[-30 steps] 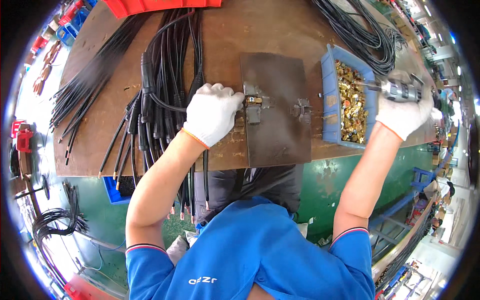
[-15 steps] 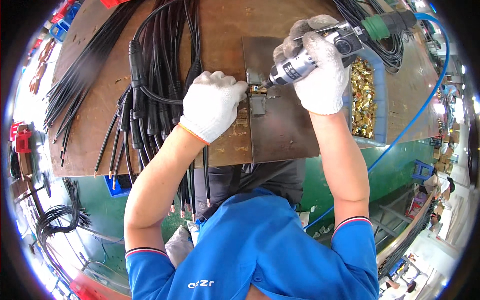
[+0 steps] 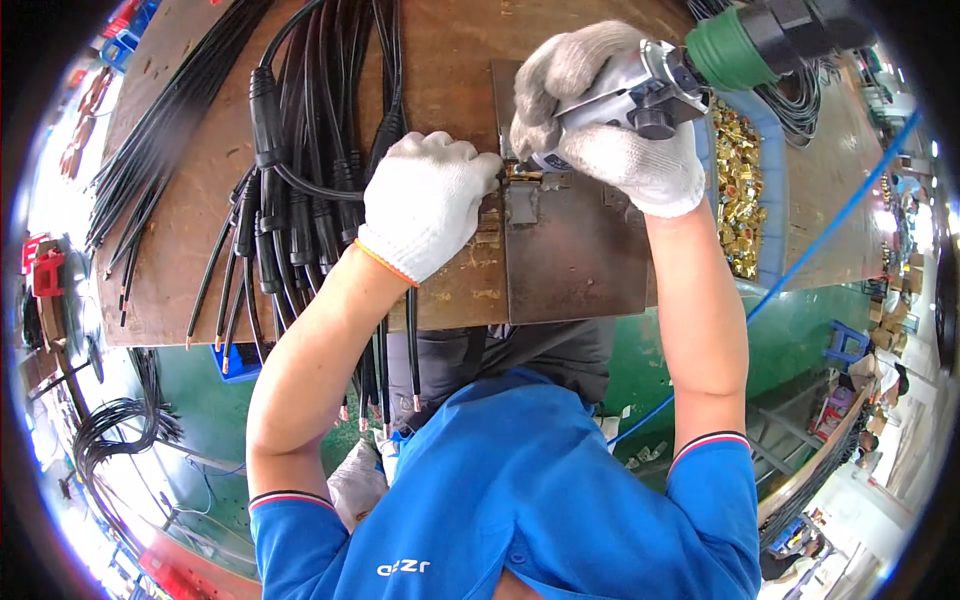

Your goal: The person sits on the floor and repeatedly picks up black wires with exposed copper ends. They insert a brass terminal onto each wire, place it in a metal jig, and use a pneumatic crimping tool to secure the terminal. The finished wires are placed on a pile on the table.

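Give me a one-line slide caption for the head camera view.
Gloved right hand presses a pneumatic screwdriver onto a brass fitting on a metal jig plate while the left hand steadies it.

A grey metal pneumatic driver with a green collar [image 3: 650, 95] lies tilted, nose down-left, on a small brass fitting [image 3: 522, 172] seated in a steel clamp at the top edge of a dark steel plate [image 3: 580, 260] on the brown workbench; a black cable end [image 3: 330, 190] leads into the fitting from the left
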Motion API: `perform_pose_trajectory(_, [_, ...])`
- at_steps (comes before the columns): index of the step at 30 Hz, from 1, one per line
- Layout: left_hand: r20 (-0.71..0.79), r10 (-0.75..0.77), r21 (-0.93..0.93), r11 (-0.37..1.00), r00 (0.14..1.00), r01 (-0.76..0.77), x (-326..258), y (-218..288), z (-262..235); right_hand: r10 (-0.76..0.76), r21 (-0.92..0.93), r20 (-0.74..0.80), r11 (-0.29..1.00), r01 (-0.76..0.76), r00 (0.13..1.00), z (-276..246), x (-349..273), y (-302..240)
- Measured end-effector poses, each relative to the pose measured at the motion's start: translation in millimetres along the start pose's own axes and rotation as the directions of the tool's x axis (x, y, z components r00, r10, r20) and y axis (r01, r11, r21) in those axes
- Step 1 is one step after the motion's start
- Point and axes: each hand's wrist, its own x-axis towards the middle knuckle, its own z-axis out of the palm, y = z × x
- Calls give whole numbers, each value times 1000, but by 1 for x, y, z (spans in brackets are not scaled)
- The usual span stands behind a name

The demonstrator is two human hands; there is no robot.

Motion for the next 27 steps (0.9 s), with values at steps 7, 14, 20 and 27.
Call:
perform_pose_trajectory(7, [22,-25,-41,999,999,26,1,1,-2,-20,-34,-327,999,9,945,29,-1,8])
perform_pose_trajectory(14, [-68,-4,-2,1000,998,4,1,3,-4,-148,-269,-470,963,19,870,47,-4,17])
perform_pose_trajectory(20, [-89,34,-20,999,995,-35,1,-1,1,21,104,-500,994,36,866,52,-5,15])
perform_pose_trajectory(27, [-43,43,5,999,998,-43,1,0,0,-151,-346,-505,937,-39,850,47,-5,28])
